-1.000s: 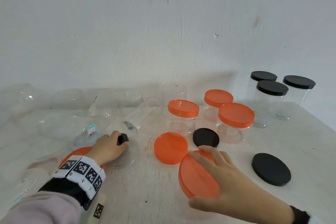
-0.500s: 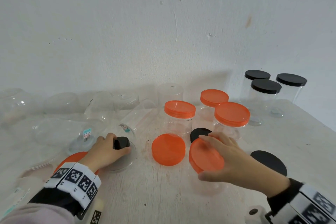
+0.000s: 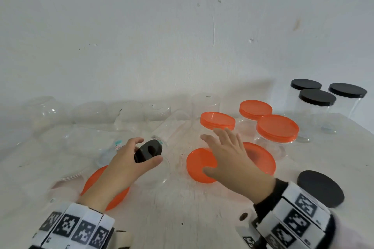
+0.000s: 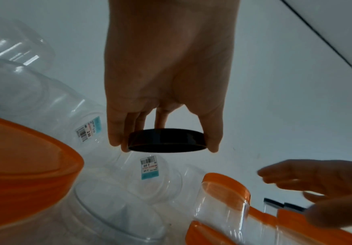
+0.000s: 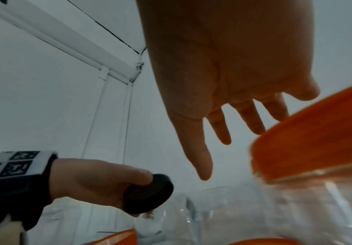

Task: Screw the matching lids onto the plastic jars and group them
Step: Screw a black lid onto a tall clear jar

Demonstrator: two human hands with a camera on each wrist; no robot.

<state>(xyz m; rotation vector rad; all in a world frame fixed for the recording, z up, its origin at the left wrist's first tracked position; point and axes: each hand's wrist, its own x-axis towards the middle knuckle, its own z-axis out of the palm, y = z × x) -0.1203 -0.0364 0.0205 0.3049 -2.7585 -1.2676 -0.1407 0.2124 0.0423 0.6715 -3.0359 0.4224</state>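
My left hand (image 3: 150, 148) pinches a small black lid (image 3: 146, 152) by its rim between thumb and fingers, tilted and lifted just above a clear round lid (image 3: 162, 176); the left wrist view shows this black lid (image 4: 166, 140) held edge-on. My right hand (image 3: 210, 153) hovers open with spread fingers over two loose orange lids (image 3: 197, 168) (image 3: 263, 159); a dark shape shows through the right one. Behind them stand three orange-lidded jars (image 3: 217, 120) (image 3: 255, 108) (image 3: 277, 127). In the right wrist view the right hand (image 5: 244, 140) holds nothing.
Three black-lidded jars (image 3: 317, 97) stand grouped at the back right. A large black lid (image 3: 320, 188) lies at the front right. A big orange lid (image 3: 113, 198) lies under my left wrist. Several clear open jars (image 3: 91, 141) lie and stand along the left and back.
My right hand let go of the orange lid, which now lies flat over the small black lid, and opened. My left hand lifted and tilted its black lid off the clear lid.
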